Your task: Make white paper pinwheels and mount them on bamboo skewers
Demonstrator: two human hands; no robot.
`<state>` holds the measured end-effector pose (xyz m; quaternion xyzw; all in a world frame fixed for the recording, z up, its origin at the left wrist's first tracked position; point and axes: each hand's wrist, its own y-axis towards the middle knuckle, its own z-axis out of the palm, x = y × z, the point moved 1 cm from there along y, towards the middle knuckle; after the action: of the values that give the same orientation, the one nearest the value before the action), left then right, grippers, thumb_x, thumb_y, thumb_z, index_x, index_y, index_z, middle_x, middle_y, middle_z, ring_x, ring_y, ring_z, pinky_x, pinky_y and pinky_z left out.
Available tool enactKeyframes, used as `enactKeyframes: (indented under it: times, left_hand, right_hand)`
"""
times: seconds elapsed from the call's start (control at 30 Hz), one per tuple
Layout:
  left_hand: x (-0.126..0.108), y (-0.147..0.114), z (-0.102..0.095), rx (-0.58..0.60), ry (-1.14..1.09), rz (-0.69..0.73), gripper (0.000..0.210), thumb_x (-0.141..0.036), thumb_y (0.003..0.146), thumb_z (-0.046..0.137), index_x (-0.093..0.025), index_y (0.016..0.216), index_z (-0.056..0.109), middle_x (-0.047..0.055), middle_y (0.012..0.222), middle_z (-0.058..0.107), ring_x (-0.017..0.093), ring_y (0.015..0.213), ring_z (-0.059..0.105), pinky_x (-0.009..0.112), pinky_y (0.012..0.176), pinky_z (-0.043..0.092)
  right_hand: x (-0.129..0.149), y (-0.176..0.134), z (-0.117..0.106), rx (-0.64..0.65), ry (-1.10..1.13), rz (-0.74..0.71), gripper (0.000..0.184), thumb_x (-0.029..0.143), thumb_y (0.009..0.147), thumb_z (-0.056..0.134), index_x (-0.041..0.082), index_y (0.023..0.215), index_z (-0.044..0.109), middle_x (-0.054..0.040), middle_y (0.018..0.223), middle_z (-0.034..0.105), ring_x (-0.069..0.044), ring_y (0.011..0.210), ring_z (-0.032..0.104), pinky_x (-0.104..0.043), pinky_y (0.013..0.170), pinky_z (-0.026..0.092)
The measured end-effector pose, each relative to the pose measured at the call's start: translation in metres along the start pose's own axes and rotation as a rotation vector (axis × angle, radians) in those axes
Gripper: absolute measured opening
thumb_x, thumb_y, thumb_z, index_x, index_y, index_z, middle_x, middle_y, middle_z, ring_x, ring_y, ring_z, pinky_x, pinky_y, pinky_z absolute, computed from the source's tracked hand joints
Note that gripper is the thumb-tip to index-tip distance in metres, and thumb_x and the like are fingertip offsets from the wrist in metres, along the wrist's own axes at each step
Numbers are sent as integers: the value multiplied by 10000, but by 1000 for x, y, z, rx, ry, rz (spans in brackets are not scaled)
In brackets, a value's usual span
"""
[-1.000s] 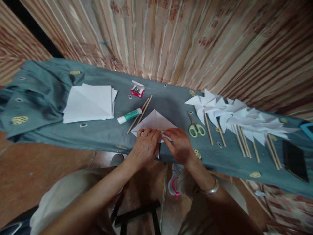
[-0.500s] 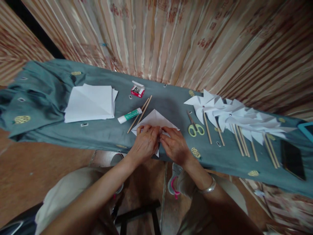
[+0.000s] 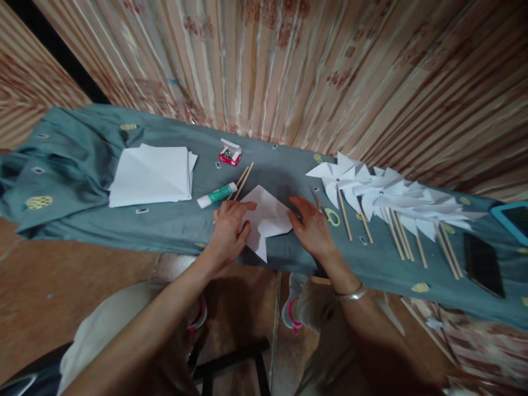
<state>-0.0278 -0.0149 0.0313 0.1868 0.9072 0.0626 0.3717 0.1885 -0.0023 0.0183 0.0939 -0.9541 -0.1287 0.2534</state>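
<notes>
A cut sheet of white paper (image 3: pixel 269 212) lies on the cloth in front of me, with a point at the top and a narrow point toward the front edge. My left hand (image 3: pixel 229 226) rests at its left side, index finger stretched over the paper and thumb apart. At the right corner is my right hand (image 3: pixel 310 224), fingers spread, the tips at or just beside the paper's edge. Green-handled scissors (image 3: pixel 331 216) lie just beyond the right hand, which partly covers them. Two wooden sticks (image 3: pixel 244 180) run partly under my left hand, beside a glue stick (image 3: pixel 217 194).
A stack of white paper (image 3: pixel 152 173) lies on the left. An open red box of small metal pins (image 3: pixel 230 153) stands at the back. Several white paper pinwheels (image 3: pixel 381 192) on sticks overlap on the right, near a dark phone (image 3: pixel 483 265) and a blue-edged device (image 3: pixel 511 220).
Both hands have moved apart from the middle of the paper, left hand leftward and right hand rightward. More of the paper shows now, and the right hand covers part of the scissors.
</notes>
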Motion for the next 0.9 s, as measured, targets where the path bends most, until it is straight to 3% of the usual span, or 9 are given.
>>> enactKeyframes:
  times: [0.13,0.27,0.4,0.57,0.77,0.9]
  left_hand:
    - [4,-15,-1,7,37,93,279,-225,887,467,-163,1128,594,101,1097,632,265,1070,537,449,924,417]
    - [10,-30,-2,124,113,90,251,-265,908,483,-157,1108,588,107,1112,610,245,997,604,405,875,491]
    - [15,-37,-8,172,185,50,267,-282,925,456,-160,1142,553,109,1145,594,240,956,641,373,787,543]
    - [14,-38,-14,167,233,25,270,-285,934,439,-169,1161,530,105,1166,593,192,806,661,322,679,552]
    - [8,-35,-9,102,116,36,316,-272,925,446,-173,1219,500,112,1192,586,144,713,642,309,694,557]
    - [2,-30,-5,70,27,74,330,-275,916,468,-172,1227,505,125,1227,564,187,889,650,369,840,550]
  right_hand:
    - [4,2,3,43,-40,-8,358,219,892,476,132,1212,611,-153,1220,652,-297,1148,600,-477,1013,459]
    - [4,-1,-3,53,-16,27,337,230,875,504,137,1171,636,-143,1143,693,-289,1064,645,-462,965,488]
    - [-1,-10,-11,115,155,169,312,280,846,555,182,1121,665,-85,982,744,-235,864,700,-388,822,547]
    - [-8,-25,-12,254,416,284,355,304,817,579,172,1139,648,-34,801,741,-166,627,669,-295,627,544]
    - [-9,-37,-25,223,227,246,294,316,837,564,188,1063,701,-51,826,756,-184,708,689,-292,670,538]
    - [-14,-44,-34,117,137,224,305,349,868,526,188,1052,709,-73,931,760,-206,743,699,-324,708,552]
